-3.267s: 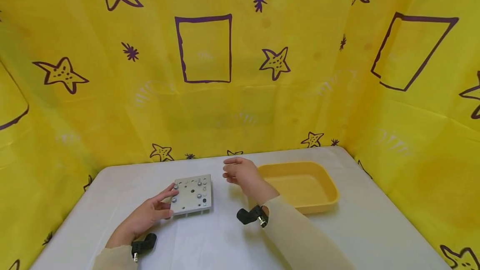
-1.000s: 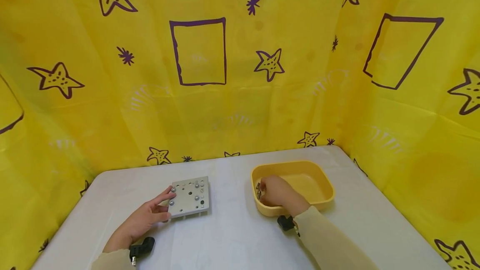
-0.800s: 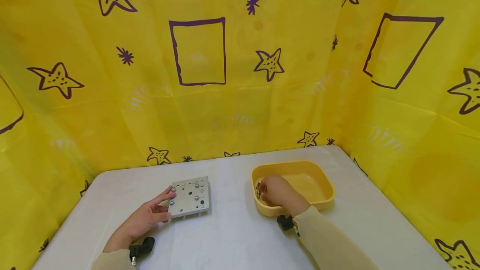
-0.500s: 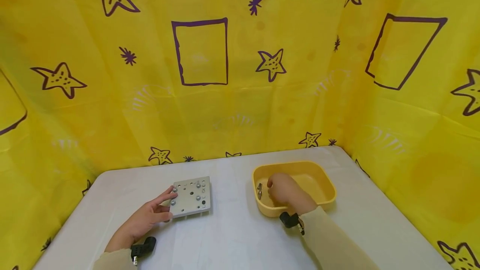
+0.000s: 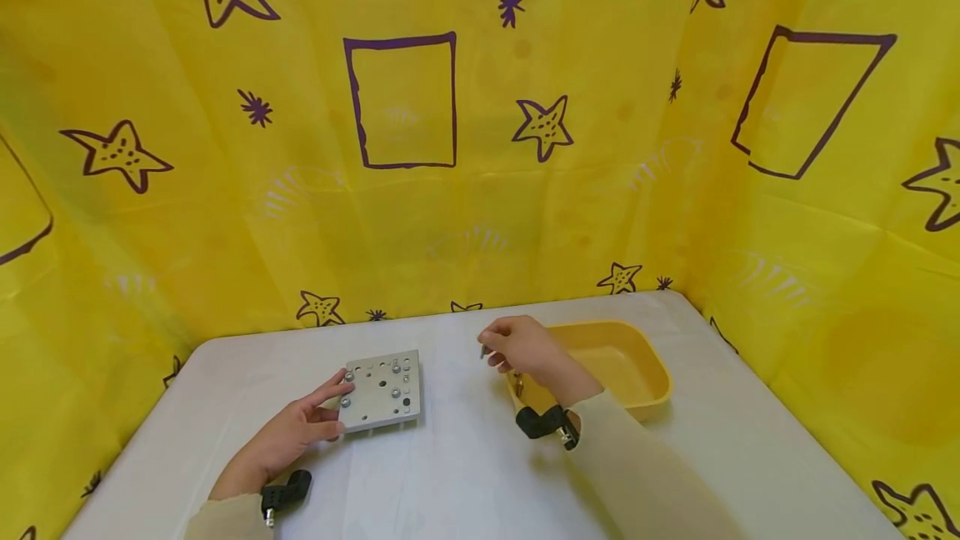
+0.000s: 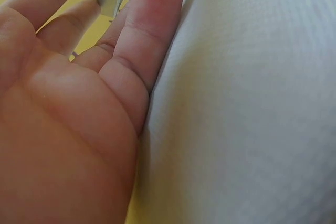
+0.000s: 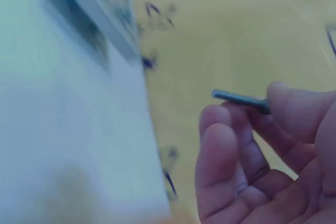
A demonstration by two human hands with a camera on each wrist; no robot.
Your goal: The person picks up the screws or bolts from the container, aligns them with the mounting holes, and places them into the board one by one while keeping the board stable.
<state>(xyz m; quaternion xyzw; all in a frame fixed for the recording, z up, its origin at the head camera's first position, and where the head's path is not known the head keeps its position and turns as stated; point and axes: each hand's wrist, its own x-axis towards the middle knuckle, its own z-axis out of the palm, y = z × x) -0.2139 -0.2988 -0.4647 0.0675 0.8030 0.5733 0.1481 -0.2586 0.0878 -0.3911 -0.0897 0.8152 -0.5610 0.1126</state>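
Left of centre on the worktop (image 5: 450, 477), the left hand (image 5: 300, 423) grips a pale, holed plate (image 5: 375, 398) set with bolt heads (image 5: 397, 369) by its left edge, fingers and thumb clamped on it. The right hand (image 5: 525, 348), at the far left corner of the yellow tray (image 5: 654, 361), pinches a slim metal pin (image 7: 239, 98) between thumb and fingers (its free end sticks out past the thumb), well apart from the plate, while small metal pieces (image 5: 518, 386) lie at the tray's left end.

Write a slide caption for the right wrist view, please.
Right hand pinching a bolt, with the plate blurred beyond.
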